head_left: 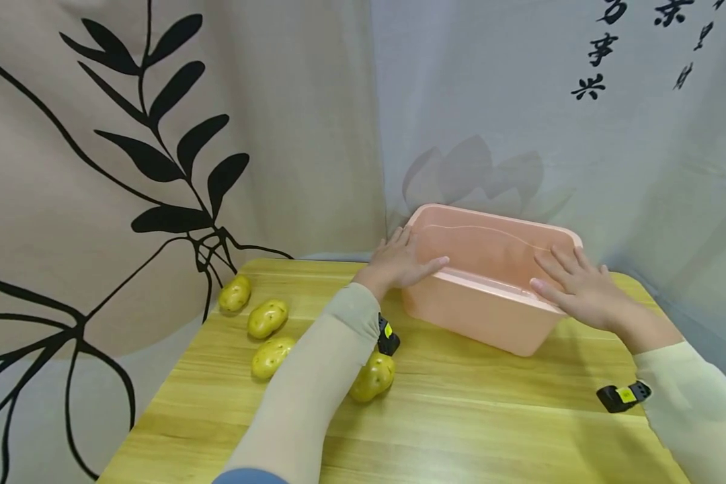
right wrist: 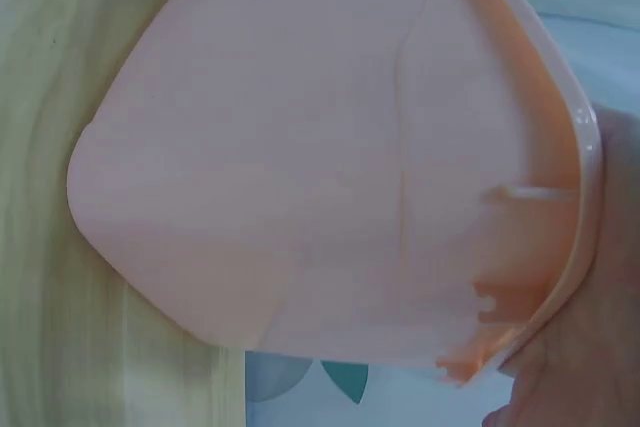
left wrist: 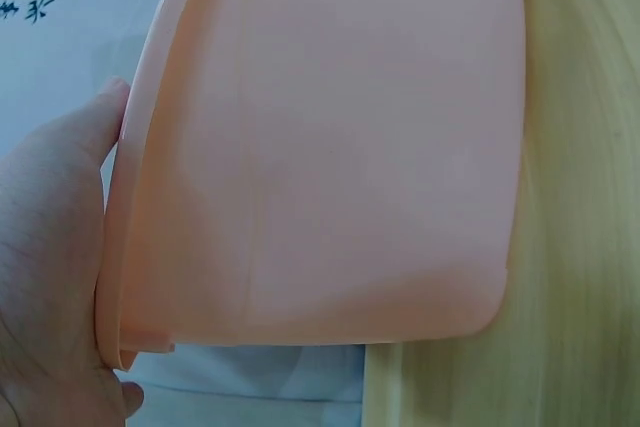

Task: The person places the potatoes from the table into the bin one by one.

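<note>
A pink plastic bin (head_left: 472,309) stands at an angle on the far right part of the table. On its left end rim rests my left hand (head_left: 393,263), fingers straight and spread, with the thumb along the front edge. My right hand (head_left: 587,292) lies flat over the right end rim, fingers extended. Both wrist views show the bin's outer walls close up, with the left hand (left wrist: 50,237) and the right hand (right wrist: 580,327) against the rim. The part of the bin's floor behind its front wall is hidden.
Several yellow potatoes lie on the wooden table (head_left: 460,430): one potato (head_left: 234,294) by the left edge, others (head_left: 268,318) nearer, and one potato (head_left: 374,378) partly behind the left sleeve. A printed curtain (head_left: 302,134) hangs right behind the table.
</note>
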`<action>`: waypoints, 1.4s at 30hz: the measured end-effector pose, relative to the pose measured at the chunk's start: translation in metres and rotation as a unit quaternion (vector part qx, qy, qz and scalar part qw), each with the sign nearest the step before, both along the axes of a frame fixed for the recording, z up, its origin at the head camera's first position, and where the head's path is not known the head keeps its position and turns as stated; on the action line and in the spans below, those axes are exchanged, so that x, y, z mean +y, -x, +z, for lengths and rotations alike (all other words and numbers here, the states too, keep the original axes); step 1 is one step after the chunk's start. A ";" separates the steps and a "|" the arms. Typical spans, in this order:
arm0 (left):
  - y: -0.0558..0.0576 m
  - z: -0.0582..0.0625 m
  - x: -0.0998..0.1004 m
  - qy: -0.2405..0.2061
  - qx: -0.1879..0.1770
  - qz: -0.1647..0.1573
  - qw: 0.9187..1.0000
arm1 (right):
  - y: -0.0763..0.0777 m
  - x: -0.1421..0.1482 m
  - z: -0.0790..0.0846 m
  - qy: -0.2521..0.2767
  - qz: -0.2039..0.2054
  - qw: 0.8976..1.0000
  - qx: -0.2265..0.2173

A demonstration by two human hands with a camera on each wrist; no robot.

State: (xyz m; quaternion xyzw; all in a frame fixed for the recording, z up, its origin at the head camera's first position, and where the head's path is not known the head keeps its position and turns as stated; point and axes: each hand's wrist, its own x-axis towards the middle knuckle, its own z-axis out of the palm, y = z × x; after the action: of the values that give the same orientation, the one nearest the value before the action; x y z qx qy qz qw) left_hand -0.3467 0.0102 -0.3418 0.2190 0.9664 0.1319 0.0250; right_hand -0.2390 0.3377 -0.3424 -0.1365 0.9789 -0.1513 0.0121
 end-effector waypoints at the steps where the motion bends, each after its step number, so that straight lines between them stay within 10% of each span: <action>1: 0.000 0.000 0.000 -0.003 -0.002 0.001 1.000 | -0.003 -0.001 0.000 -0.001 0.003 1.000 0.004; 42: 0.031 0.002 -0.021 0.054 0.002 -0.060 0.997 | -0.074 -0.090 -0.005 -0.104 0.107 0.981 0.120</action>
State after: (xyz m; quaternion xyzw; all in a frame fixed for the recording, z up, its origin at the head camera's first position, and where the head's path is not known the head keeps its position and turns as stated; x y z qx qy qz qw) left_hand -0.3780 -0.0111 -0.3400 0.2753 0.9573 0.0777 0.0428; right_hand -0.1647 0.2479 -0.3476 -0.2558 0.9634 -0.0286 -0.0754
